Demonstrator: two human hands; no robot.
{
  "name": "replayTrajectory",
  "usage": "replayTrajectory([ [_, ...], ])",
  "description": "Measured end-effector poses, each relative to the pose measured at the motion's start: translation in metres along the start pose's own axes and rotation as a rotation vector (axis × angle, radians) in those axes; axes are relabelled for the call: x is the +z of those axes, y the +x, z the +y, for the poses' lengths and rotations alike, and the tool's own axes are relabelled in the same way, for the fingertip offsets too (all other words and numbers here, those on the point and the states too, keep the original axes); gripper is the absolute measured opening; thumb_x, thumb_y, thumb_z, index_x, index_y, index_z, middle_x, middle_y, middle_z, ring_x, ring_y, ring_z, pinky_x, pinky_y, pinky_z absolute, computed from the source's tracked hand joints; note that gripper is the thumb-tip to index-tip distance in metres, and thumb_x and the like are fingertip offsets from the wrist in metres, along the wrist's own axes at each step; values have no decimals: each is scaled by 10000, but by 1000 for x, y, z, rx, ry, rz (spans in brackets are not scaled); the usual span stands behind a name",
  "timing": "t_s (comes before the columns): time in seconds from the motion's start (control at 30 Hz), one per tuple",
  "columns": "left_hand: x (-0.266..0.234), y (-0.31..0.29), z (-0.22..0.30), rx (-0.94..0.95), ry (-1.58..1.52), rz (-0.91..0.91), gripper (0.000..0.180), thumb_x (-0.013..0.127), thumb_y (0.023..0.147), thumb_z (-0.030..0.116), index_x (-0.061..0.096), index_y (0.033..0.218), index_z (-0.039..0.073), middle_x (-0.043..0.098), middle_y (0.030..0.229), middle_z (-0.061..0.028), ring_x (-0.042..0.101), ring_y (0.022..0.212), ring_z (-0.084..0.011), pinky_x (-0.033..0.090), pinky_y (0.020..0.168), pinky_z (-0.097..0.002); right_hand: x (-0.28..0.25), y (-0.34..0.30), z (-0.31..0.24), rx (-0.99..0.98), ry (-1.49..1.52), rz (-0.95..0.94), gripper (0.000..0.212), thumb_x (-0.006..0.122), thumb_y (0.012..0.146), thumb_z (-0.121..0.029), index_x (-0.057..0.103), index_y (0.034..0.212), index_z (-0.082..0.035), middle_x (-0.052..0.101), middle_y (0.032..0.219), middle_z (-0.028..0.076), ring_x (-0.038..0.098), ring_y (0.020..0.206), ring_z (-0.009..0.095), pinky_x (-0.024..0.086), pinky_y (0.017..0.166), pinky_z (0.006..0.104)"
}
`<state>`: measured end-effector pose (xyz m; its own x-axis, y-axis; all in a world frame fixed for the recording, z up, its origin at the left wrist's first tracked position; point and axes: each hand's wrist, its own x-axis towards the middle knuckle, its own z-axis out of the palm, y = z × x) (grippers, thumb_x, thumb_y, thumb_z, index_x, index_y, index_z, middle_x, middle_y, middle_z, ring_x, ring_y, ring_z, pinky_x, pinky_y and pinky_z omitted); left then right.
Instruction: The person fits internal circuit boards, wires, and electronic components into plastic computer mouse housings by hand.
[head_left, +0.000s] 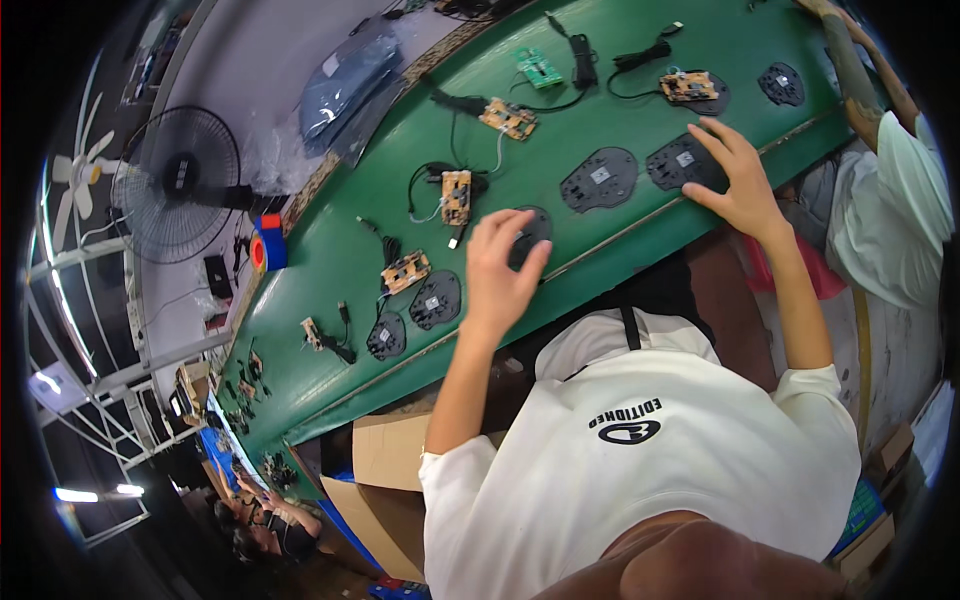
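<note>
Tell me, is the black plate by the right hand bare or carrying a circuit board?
Bare: the black plate shows its pale square patch, with no board visible on it.

By the right grip (pixel 742 190), a black plate (pixel 662 174) with a pale square (pixel 685 159); beyond the left grip (pixel 500 275), orange-tan boards (pixel 456 198) and black cables (pixel 583 66); under both, a green tabletop (pixel 625 122).

Your left hand (pixel 505 268) at a dark plate (pixel 531 233), mid-dial, your right hand (pixel 738 190) at a black plate (pixel 676 163), two o'clock
</note>
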<state>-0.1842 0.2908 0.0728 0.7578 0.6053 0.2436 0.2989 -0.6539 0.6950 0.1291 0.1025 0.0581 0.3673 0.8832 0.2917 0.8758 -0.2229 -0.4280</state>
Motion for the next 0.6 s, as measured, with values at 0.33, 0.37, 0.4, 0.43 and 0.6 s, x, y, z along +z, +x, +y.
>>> replayTrajectory([
  [0.33, -4, -22, 25, 76, -220, 242, 385, 775, 803, 130, 675, 1155, 8, 641, 1188, -148, 627, 1058, -284, 494, 898, -383, 11, 26, -44, -30, 109, 11, 644, 744, 814, -258, 539, 1401, -91, 505, 1433, 161, 448, 1355, 344, 354, 1127, 444],
  [0.37, -18, -16, 39, 216, -242, 289, 373, 780, 784, 122, 684, 1127, 10, 661, 1134, -141, 636, 1014, -296, 487, 844, -386, 16, 35, -51, -37, 106, -4, 644, 744, 814, -258, 539, 1401, -91, 505, 1433, 161, 448, 1355, 344, 354, 1127, 444],
  [0.4, -45, -6, 63, 351, -259, 341, 362, 785, 765, 115, 692, 1099, 11, 681, 1079, -134, 644, 970, -307, 481, 790, -390, 21, 50, -59, -107, 148, -10, 635, 739, 823, -264, 539, 1399, -87, 505, 1432, 165, 458, 1346, 350, 369, 1117, 437],
  [0.43, -71, 7, 89, 574, -272, 393, 396, 804, 694, 111, 706, 1065, 15, 696, 1005, -110, 659, 879, -297, 484, 760, -393, 28, 66, -66, -178, 190, -20, 626, 735, 832, -270, 539, 1396, -83, 505, 1431, 169, 468, 1337, 356, 384, 1106, 429],
  [0.6, -102, 5, 138, 879, -44, 475, 321, 687, 860, 231, 637, 1031, -36, 638, 913, -141, 620, 755, -250, 489, 632, -284, 88, 165, -70, -177, 63, 65, 582, 686, 850, -377, 561, 1326, -64, 555, 1302, 207, 583, 1149, 342, 493, 951, 415],
])
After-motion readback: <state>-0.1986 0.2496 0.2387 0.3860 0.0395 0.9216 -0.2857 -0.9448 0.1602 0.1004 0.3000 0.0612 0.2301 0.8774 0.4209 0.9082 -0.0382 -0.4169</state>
